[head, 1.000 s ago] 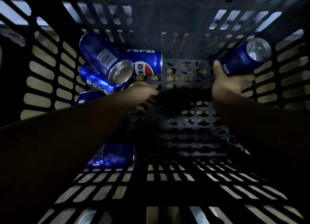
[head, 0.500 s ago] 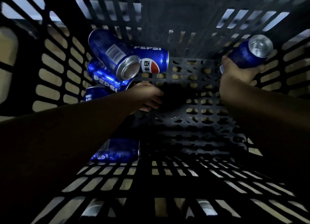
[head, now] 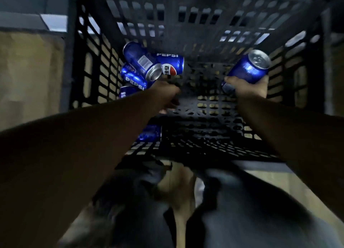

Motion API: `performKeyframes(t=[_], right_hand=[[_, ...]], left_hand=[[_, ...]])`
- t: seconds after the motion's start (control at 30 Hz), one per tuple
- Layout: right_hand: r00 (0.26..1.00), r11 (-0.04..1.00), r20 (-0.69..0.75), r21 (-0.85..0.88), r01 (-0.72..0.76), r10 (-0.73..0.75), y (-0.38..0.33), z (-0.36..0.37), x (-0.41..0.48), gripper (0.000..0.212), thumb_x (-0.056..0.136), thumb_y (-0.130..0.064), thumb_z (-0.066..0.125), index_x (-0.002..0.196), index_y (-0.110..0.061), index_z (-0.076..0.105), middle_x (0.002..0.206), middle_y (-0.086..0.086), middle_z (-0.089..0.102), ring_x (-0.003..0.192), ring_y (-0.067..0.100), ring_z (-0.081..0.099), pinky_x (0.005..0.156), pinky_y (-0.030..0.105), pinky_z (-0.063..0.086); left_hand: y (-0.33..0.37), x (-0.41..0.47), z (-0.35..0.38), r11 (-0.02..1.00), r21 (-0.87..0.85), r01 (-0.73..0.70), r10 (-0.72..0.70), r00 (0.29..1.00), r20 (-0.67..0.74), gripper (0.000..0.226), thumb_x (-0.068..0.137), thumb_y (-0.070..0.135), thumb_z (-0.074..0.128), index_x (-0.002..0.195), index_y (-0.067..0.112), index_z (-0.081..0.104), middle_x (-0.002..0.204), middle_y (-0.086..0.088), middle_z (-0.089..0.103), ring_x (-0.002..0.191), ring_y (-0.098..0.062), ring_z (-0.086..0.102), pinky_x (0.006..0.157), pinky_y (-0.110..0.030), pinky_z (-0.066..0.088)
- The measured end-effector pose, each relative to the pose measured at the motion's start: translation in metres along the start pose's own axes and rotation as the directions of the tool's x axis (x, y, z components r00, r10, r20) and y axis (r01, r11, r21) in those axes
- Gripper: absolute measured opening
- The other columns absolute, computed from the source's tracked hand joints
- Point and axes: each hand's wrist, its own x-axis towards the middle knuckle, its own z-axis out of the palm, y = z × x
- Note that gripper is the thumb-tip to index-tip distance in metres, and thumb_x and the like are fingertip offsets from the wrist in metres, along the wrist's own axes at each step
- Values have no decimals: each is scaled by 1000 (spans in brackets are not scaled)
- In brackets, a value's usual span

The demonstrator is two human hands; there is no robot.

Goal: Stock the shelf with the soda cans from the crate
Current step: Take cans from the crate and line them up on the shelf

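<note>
**Blue cans, black crate**

The crate [head: 204,15] is black, its walls and base a lattice of slots; the piled cans [head: 141,61] are glossy blue with white PEPSI lettering, one showing a red, white and blue roundel; the lone can [head: 247,69] is blue, silver-topped; the floor [head: 28,71] is tan.

Black slatted crate [head: 270,151] holds loose blue cans [head: 141,69]

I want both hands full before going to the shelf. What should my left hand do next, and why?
Probably reach the left hand forward to grip the top can of the pile. The right hand grips a raised can, while the left looks empty and sits right beside that pile in the crate.
</note>
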Motion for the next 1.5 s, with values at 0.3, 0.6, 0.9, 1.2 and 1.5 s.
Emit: performKeyframes(t=[0.3, 0.6, 0.9, 1.2, 1.5], right_hand=[[796, 922, 503, -348, -170, 337, -131, -44, -115, 45, 68, -8, 76, 109, -20, 61, 91, -6, 70, 77, 7, 64, 63, 25, 44], [567, 887, 705, -450, -109, 427, -342, -106, -219, 48, 56, -6, 70, 102, -16, 61, 89, -2, 69, 82, 16, 62, 95, 39, 43], [603, 948, 754, -318, -11, 260, -517, -152, -311, 23, 82, -8, 57, 102, -18, 61, 98, 0, 64, 86, 17, 63, 95, 36, 45], [565, 931, 821, -267, 251, 83, -624, -168, -358, 22, 72, -14, 66, 93, -19, 66, 94, 0, 68, 89, 17, 63, 97, 36, 45], [516, 872, 857, -256, 417, 4, -674, -162, -390, 25, 81, -19, 67, 105, -20, 63, 104, 5, 65, 95, 22, 58, 100, 39, 41]], left_hand=[[41, -171, -5, 995, 97, 13, -21, 997, 78, 50, 91, 7, 57, 137, 22, 44, 128, -9, 55, 99, -19, 56, 82, -33, 46], [150, -346, -57, 963, 74, -260, 253, 963, 95, 86, 75, 11, 77, 146, 21, 30, 130, -4, 57, 108, -16, 57, 69, -18, 42], [276, -510, -90, 813, 63, -579, 582, 810, -67, 98, 71, 23, 81, 146, 11, 20, 108, -1, 56, 96, -15, 58, 73, -16, 45], [333, -589, -89, 670, 97, -736, 720, 612, -329, 76, 59, 34, 88, 116, 12, 44, 111, 2, 61, 102, -17, 61, 89, -37, 50], [353, -630, -114, 624, 34, -781, 708, 547, -448, 57, 61, 26, 86, 107, 16, 54, 97, 4, 67, 91, -13, 65, 79, -30, 54]])
